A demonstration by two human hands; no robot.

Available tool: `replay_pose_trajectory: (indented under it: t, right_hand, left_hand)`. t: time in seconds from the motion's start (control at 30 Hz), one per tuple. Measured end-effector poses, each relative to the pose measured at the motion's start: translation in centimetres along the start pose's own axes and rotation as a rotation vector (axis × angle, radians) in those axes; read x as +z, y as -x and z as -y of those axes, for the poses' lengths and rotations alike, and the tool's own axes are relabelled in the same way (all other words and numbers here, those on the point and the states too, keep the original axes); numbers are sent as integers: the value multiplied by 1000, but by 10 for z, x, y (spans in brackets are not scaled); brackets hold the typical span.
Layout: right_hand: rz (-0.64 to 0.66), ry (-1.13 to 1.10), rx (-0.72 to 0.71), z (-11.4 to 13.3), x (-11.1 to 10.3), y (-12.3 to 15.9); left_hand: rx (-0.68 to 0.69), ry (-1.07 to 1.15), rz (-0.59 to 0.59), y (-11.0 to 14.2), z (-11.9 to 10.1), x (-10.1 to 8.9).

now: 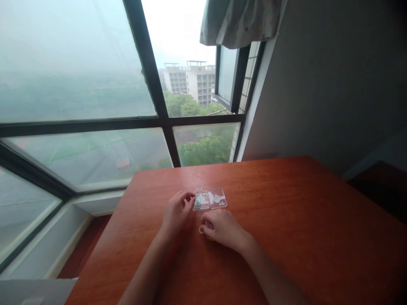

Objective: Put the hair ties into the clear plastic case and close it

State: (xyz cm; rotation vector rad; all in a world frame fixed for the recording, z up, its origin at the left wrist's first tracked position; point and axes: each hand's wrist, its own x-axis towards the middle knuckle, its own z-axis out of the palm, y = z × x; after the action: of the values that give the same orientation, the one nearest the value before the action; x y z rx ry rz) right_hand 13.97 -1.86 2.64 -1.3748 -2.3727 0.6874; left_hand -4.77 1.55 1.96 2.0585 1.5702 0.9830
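A small clear plastic case (218, 199) lies opened flat on the table, with a pale printed pattern on its right half. Several small pieces of jewellery, some gold-coloured and one greenish, lie in its left half. My left hand (177, 210) has its thumb and fingers closed at the case's left edge, partly covering it. Just in front of the case, my right hand (222, 226) rests low over the table, its fingers pinching a small gold-coloured ring (201, 229). Part of another small light piece shows under the right fingers, too small to name.
The reddish-brown wooden table (286, 203) spreads under both hands. Dark-framed windows (203, 122) stand behind and to the left, one pane swung open. A grey curtain (240, 23) hangs at the top, and a grey wall (330, 84) rises on the right.
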Motion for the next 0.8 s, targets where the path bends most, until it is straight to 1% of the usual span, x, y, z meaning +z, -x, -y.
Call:
replay_pose_trajectory:
  t: [0.13, 0.2, 0.3, 0.47, 0.57, 0.63, 0.8]
  right_hand:
    - [-211, -59, 140, -10, -4, -4]
    - [-273, -67, 183, -14, -6, -6]
    - [-309, -65, 199, -16, -7, -6]
    - [-289, -23, 210, -13, -7, -6]
    - [-265, 5, 221, -11, -8, -6]
    - [-248, 18, 230, -12, -10, -6]
    - [-127, 69, 264, -17, -13, -4]
  left_hand:
    - [19, 98, 76, 2, -10, 3]
    - [22, 152, 133, 3, -17, 6]
    - [29, 200, 190, 3, -24, 10]
    - [23, 199, 195, 5, -26, 16]
    - [14, 181, 161, 7, -23, 19]
    - [0, 160, 109, 6, -20, 20]
    - [-61, 52, -109, -6, -11, 23]
